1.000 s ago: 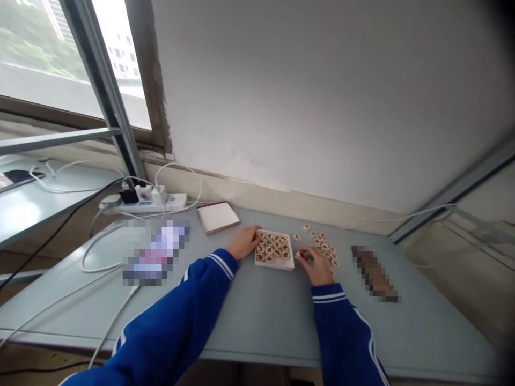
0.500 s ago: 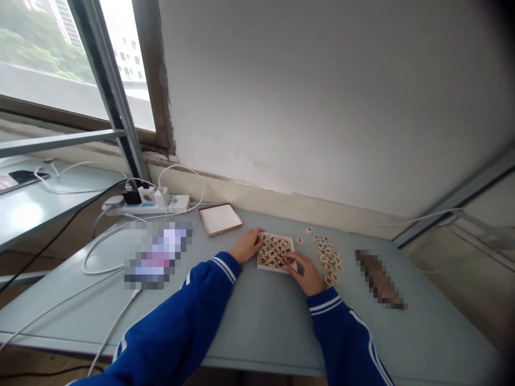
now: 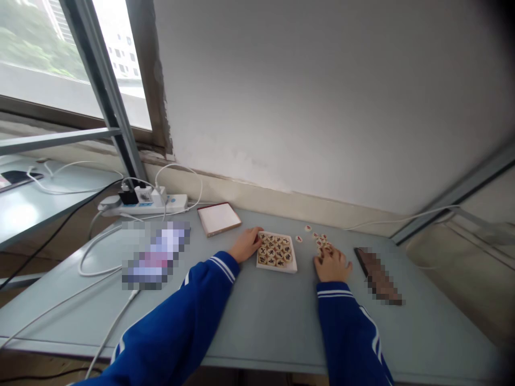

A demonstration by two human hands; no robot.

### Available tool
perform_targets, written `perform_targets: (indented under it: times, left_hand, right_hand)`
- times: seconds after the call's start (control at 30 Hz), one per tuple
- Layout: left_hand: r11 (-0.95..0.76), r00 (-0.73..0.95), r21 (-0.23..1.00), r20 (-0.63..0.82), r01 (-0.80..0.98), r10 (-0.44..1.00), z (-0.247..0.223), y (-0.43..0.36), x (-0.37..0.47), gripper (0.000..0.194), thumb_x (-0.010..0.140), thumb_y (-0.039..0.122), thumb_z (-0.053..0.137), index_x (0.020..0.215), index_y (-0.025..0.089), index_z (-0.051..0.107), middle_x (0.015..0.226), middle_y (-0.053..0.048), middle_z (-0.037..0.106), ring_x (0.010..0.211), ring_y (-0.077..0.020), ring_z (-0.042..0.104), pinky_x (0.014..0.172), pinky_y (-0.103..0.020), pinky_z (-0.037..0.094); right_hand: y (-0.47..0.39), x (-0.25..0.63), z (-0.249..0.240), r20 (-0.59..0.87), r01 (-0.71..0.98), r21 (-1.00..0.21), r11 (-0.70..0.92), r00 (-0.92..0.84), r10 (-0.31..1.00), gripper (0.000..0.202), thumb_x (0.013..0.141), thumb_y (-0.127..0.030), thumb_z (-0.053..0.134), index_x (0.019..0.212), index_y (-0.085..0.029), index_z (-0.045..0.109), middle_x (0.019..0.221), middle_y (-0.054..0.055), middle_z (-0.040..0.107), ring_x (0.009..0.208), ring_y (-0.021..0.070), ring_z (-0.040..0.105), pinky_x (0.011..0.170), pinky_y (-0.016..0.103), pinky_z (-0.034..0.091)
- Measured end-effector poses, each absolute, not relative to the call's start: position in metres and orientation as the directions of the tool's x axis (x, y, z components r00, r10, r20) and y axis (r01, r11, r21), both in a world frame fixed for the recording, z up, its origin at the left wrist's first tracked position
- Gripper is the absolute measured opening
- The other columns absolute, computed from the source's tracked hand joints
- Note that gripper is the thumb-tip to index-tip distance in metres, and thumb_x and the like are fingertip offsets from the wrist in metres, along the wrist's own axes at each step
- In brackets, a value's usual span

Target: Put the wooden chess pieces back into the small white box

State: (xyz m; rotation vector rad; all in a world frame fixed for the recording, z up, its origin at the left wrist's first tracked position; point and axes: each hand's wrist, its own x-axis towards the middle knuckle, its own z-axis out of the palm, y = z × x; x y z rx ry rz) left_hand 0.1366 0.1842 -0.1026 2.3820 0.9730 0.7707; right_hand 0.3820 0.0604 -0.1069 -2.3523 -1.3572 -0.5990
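Note:
A shallow white box (image 3: 294, 261) lies on the table in front of me, filled with rows of round Chinese chess pieces (image 3: 272, 250) bearing black characters. My left hand (image 3: 246, 245) grips the box's left edge near its far corner, thumb and fingers closed against it. To the right of the box, my right hand (image 3: 332, 265) lies palm down over a loose cluster of red-marked chess pieces (image 3: 321, 238), fingers spread. That hand covers much of the cluster, so whatever is directly under its fingertips is hidden. Two stray red pieces lie just left of the cluster.
A box lid (image 3: 219, 219) rests beyond my left forearm. Left of it are a power strip (image 3: 175, 203) with plugs and white cables, and a blurred phone-like object (image 3: 156, 254). A blurred brown object (image 3: 378, 276) lies at the right. A wall (image 3: 314, 107) rises behind the table.
My right hand has left the box and moved right, onto the loose red pieces, its fingers now spread. My left hand stays at the box's left edge. The view has shifted slightly.

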Motion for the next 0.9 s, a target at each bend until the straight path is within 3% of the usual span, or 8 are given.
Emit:
perform_targets:
  times: [0.23, 0.43, 0.63, 0.8, 0.9]
  left_hand:
    - [-0.663, 0.595, 0.580, 0.345, 0.473, 0.726, -0.107, 0.187, 0.137, 0.030, 0.083, 0.026, 0.040, 0.110, 0.016, 0.048, 0.095, -0.008, 0.057, 0.091, -0.0202, 0.051, 0.082, -0.031, 0.041]
    - [-0.671, 0.602, 0.565, 0.344, 0.480, 0.721, -0.105, 0.187, 0.137, 0.029, 0.084, 0.026, 0.040, 0.110, 0.016, 0.047, 0.093, -0.007, 0.057, 0.088, -0.0197, 0.053, 0.081, -0.031, 0.041]
    - [-0.682, 0.604, 0.561, 0.359, 0.469, 0.711, -0.105, 0.187, 0.136, 0.029, 0.084, 0.027, 0.039, 0.110, 0.016, 0.048, 0.092, -0.007, 0.058, 0.088, -0.0198, 0.052, 0.080, -0.031, 0.040]
    - [-0.669, 0.607, 0.561, 0.334, 0.487, 0.721, -0.104, 0.187, 0.137, 0.031, 0.084, 0.027, 0.039, 0.111, 0.016, 0.047, 0.091, -0.007, 0.057, 0.086, -0.0196, 0.052, 0.078, -0.031, 0.040]
    - [-0.678, 0.613, 0.555, 0.338, 0.483, 0.714, -0.103, 0.187, 0.137, 0.031, 0.084, 0.026, 0.039, 0.111, 0.015, 0.047, 0.093, -0.007, 0.057, 0.087, -0.0196, 0.051, 0.079, -0.031, 0.040]
  right_hand:
    - [0.064, 0.384, -0.116, 0.528, 0.920, -0.088, -0.381, 0.368, 0.766, 0.027, 0.076, -0.020, 0.043, 0.099, -0.020, 0.057, 0.104, 0.011, 0.059, 0.099, 0.0282, 0.046, 0.089, 0.061, 0.014]
    - [0.063, 0.381, -0.109, 0.470, 0.939, -0.096, -0.329, 0.334, 0.817, 0.019, 0.076, -0.018, 0.047, 0.090, -0.020, 0.060, 0.096, 0.010, 0.060, 0.094, 0.0262, 0.048, 0.083, 0.045, 0.028]
    - [0.063, 0.376, -0.109, 0.461, 0.937, -0.108, -0.332, 0.343, 0.818, 0.019, 0.077, -0.020, 0.048, 0.093, -0.021, 0.059, 0.097, 0.009, 0.060, 0.095, 0.0261, 0.048, 0.083, 0.044, 0.027]
    - [0.063, 0.370, -0.104, 0.523, 0.966, -0.151, -0.209, 0.258, 0.812, 0.017, 0.079, -0.023, 0.048, 0.091, -0.023, 0.060, 0.097, 0.005, 0.063, 0.092, 0.0233, 0.052, 0.087, 0.044, 0.024]
    - [0.061, 0.363, -0.099, 0.574, 0.969, -0.246, -0.026, 0.167, 0.802, 0.022, 0.079, -0.034, 0.050, 0.095, -0.023, 0.060, 0.095, 0.004, 0.063, 0.085, 0.0200, 0.055, 0.083, 0.038, 0.031]
